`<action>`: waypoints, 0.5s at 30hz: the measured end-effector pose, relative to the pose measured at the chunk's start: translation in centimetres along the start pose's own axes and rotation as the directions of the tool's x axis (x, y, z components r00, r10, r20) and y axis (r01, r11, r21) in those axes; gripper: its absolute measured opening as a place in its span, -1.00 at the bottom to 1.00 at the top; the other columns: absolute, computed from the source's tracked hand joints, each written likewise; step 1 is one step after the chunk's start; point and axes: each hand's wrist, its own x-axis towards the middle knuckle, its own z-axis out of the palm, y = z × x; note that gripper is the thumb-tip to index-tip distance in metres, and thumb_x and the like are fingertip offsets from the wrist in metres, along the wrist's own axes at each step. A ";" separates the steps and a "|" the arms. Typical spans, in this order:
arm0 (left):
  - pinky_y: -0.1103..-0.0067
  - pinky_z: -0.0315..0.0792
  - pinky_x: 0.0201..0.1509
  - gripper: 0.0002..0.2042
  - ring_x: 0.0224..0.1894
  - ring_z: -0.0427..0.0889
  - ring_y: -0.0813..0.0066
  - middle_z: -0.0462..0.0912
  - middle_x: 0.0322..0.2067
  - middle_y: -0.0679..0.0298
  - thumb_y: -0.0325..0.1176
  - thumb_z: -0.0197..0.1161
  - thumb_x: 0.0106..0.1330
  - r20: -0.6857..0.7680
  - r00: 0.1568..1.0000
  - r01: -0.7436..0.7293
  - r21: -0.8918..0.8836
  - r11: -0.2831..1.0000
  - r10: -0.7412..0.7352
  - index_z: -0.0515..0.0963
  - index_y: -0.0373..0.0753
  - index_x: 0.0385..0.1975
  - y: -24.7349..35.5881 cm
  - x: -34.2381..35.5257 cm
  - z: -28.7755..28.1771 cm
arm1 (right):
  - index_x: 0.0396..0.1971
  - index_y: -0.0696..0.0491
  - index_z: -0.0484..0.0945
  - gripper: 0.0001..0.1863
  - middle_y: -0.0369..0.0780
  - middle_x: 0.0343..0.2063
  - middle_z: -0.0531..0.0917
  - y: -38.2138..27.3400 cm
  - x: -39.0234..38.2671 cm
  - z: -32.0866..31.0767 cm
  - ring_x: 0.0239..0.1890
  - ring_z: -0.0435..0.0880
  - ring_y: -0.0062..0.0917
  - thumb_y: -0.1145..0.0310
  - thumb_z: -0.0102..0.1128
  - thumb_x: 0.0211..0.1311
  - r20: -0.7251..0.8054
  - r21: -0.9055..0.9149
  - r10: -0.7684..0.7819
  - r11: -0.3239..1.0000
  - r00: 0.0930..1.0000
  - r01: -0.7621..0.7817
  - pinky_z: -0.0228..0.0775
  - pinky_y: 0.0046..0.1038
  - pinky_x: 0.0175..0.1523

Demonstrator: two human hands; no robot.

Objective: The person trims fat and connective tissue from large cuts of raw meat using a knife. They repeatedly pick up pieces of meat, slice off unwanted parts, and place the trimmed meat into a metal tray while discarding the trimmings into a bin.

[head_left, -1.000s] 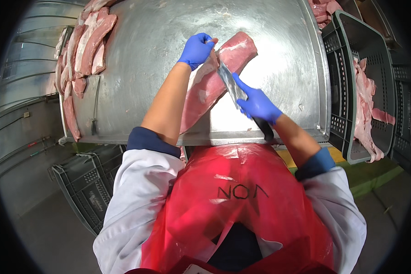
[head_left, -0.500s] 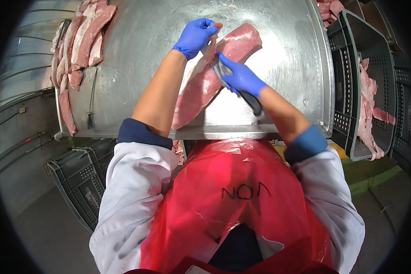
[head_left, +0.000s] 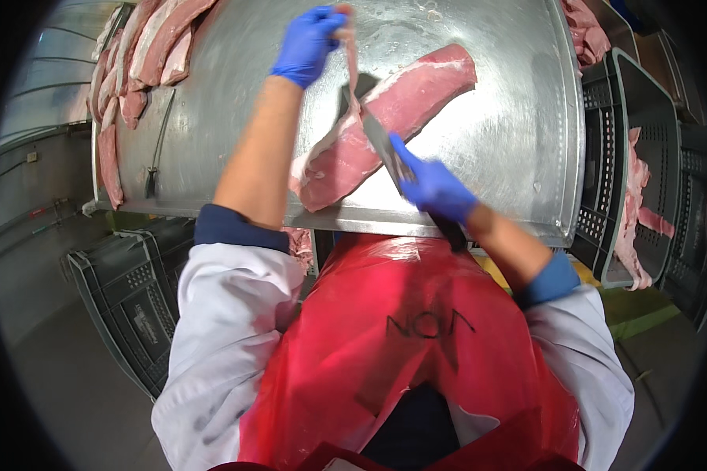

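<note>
My left hand [head_left: 305, 45], in a blue glove, pinches a thin pale strip of meat [head_left: 352, 63], lifting it up and away from a long pink piece of meat [head_left: 420, 90] lying diagonally on the steel table [head_left: 526, 220]. My right hand [head_left: 436, 188], also gloved, is closed on a large knife [head_left: 382, 140], whose blade lies over the meat near the foot of the strip. The hand is a little blurred.
Several long meat pieces [head_left: 153, 51] lie at the table's left side, near a thin tool with a dark handle [head_left: 151, 182]. At right, a grey crate [head_left: 661, 118] holds pale trimmings [head_left: 635, 196], with more meat [head_left: 581, 31] behind. Another crate [head_left: 118, 298] stands below left.
My left hand has moved up and left, drawing the strip out longer. My right hand with the knife rose, then came back down and right. The far end of the meat has swung right.
</note>
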 end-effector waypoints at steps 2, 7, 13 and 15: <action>0.68 0.35 -0.32 -0.74 -0.39 0.49 0.70 0.58 -0.34 0.41 -0.30 0.26 0.37 -0.149 0.988 -0.020 0.137 0.990 0.040 0.61 -0.24 -0.01 2.2 -1.8 -3.2 | 0.55 -0.25 -0.06 -0.20 -0.04 -0.65 0.62 0.3 -4.9 0.6 -0.61 0.68 -0.30 0.44 0.01 0.36 -0.004 -0.108 0.099 0.989 0.995 -0.099 0.55 -0.32 -0.40; 0.49 0.56 -0.07 -0.48 -0.14 0.67 0.41 0.67 -0.10 0.17 -0.47 0.36 0.16 -0.056 0.947 0.226 0.814 0.535 -0.315 0.45 -0.22 0.18 -4.4 -7.2 -14.2 | 0.53 -0.33 0.05 -0.17 -0.25 -0.64 0.57 -1.3 -3.1 -3.7 -0.64 0.54 -0.63 0.50 0.05 0.29 -0.092 0.204 0.301 0.939 0.949 -0.278 0.48 -0.50 -0.49; 0.15 0.40 0.22 -0.45 0.06 0.62 -0.11 0.65 0.00 -0.05 -0.22 0.19 0.23 0.070 0.860 -0.010 0.993 0.121 -0.505 0.33 -0.15 0.25 -4.7 -10.9 0.1 | 0.55 -0.17 0.01 -0.18 -0.18 -0.57 0.60 -0.6 9.9 -0.6 -0.63 0.57 -0.55 0.46 0.05 0.30 -0.164 0.399 0.137 0.915 0.977 -0.062 0.50 -0.46 -0.47; 0.16 0.46 0.11 -0.54 -0.01 0.63 -0.11 0.67 -0.09 -0.08 -0.25 0.16 0.25 0.154 0.879 -0.097 0.984 0.147 -0.451 0.39 -0.16 0.17 -3.1 -10.0 0.1 | 0.55 -0.15 0.00 -0.18 -0.15 -0.57 0.63 -0.8 10.8 0.7 -0.63 0.60 -0.52 0.46 0.03 0.29 -0.134 0.233 0.139 0.967 0.981 -0.105 0.51 -0.45 -0.46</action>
